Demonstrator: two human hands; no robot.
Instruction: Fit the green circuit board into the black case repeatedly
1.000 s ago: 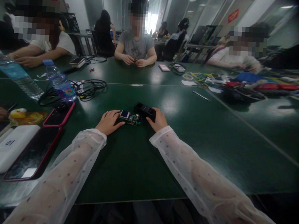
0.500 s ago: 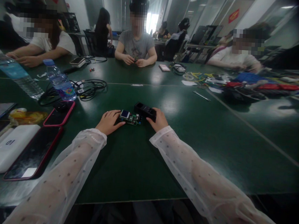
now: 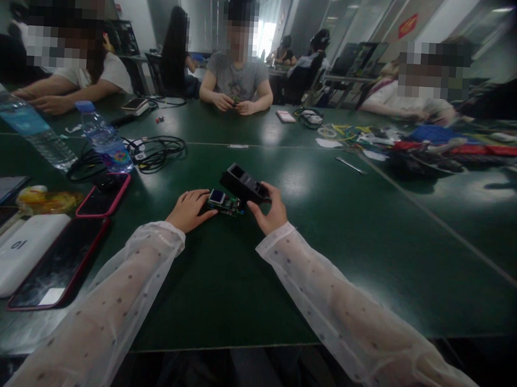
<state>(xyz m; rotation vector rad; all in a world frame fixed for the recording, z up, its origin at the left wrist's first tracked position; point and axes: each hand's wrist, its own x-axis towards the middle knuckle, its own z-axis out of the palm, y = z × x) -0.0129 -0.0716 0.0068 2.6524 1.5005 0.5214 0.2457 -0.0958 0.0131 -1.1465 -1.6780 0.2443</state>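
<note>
Between thumb and fingers, my left hand [image 3: 190, 210] grips the left end of a green circuit board [image 3: 229, 205], which carries a small dark screen in a white frame. The board is low over the green table [image 3: 244, 286]; whether it touches the top I cannot tell. My right hand [image 3: 273, 209] is closed on the right end of a black plastic casing [image 3: 243, 182] with a rectangular window opening. The casing is tilted and held just behind and above the board, hiding part of the board's far edge.
Two water bottles [image 3: 104, 140], coiled black cables [image 3: 156, 155], phones [image 3: 59, 263] and a white power bank [image 3: 20, 255] lie on the left. A metal tool [image 3: 351, 165] and a heap of wires and bags [image 3: 445, 146] are to the right. A person [image 3: 237, 75] sits opposite.
My right hand has raised and turned the black casing, bringing it slightly left so its windowed face shows more. My left hand and the circuit board have stayed nearly still.
</note>
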